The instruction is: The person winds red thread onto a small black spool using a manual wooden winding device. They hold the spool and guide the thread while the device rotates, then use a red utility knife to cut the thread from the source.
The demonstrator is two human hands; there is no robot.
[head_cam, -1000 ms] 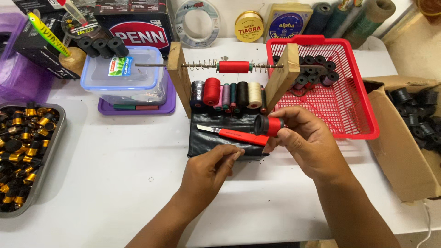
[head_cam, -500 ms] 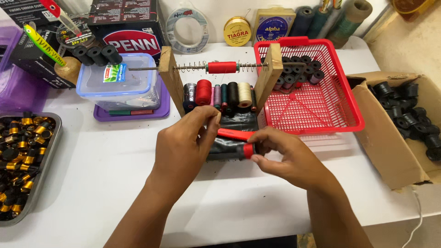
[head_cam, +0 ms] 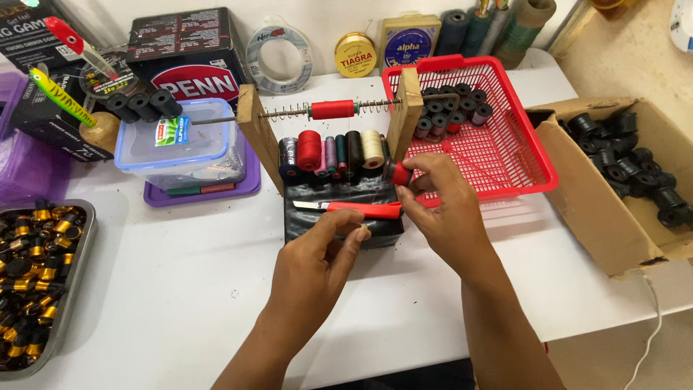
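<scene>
Red-wrapped black spool [head_cam: 399, 172] at frame centre, pinched by right hand [head_cam: 440, 209]; left hand [head_cam: 321, 256] fingertips pressed together, below red utility knife [head_cam: 357, 209] on black mat [head_cam: 339, 220]

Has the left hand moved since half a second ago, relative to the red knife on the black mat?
Yes. The left hand has pulled back toward the person: earlier it reached over the red knife, now it sits below it at the black mat's near edge.

right hand [head_cam: 440, 209]: pinches red-wrapped spool [head_cam: 398, 173] | left hand [head_cam: 317, 263]: fingers pinched by knife [head_cam: 354, 209]
</scene>
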